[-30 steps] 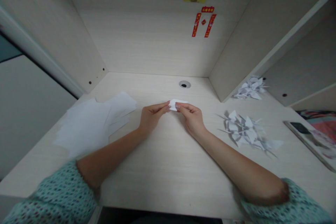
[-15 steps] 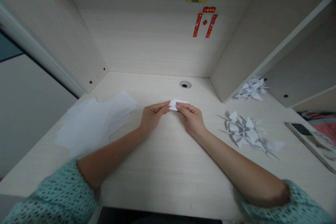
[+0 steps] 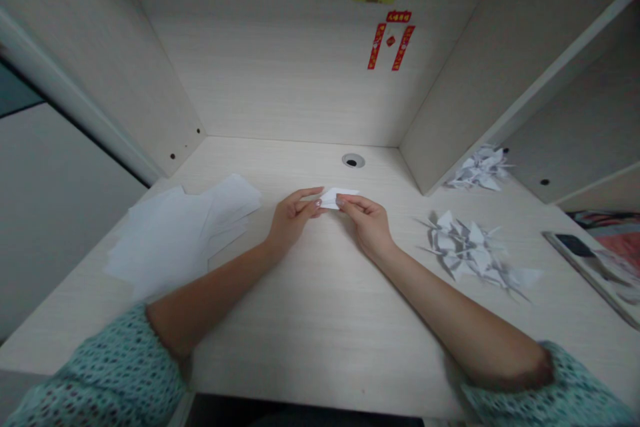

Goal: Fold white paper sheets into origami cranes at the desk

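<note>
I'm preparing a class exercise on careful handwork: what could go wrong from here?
The small folded white paper, pinched by the right hand with the left hand at its other end, might crease crookedly if pulled unevenly.
Overlapping flat white paper sheets could slide if the left forearm brushes them.
Spiky folded white paper figures nearest the right forearm could get crushed.

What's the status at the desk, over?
Right hand pinching small folded paper. Left hand at its left end. Paper sheets left, folded pieces right, neither between hands.
</note>
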Available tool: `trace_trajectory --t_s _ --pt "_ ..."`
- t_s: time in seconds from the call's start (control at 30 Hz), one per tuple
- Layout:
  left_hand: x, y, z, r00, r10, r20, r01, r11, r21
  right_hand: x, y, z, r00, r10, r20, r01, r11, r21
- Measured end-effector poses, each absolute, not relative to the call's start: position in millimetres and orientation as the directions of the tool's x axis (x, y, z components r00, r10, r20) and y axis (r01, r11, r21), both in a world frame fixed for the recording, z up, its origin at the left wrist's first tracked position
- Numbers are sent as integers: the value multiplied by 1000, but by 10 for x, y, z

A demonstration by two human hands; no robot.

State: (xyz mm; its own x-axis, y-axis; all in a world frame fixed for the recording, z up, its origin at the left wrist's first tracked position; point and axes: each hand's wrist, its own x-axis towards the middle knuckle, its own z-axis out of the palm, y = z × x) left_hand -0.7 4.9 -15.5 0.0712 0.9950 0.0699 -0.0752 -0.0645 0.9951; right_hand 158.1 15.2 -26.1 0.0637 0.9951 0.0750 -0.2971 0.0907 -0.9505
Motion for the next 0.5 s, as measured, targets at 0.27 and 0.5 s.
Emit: trace_trajectory --t_s 0.27,0.5 --pt "-10 69 -193 82 995 54 -19 -53 998 1597 126 -271 -7 984 179 -155 176 -972" --pt "-1 81 -195 67 998 4 -60 0 998 1591 136 -273 20 987 160 -149 161 -976"
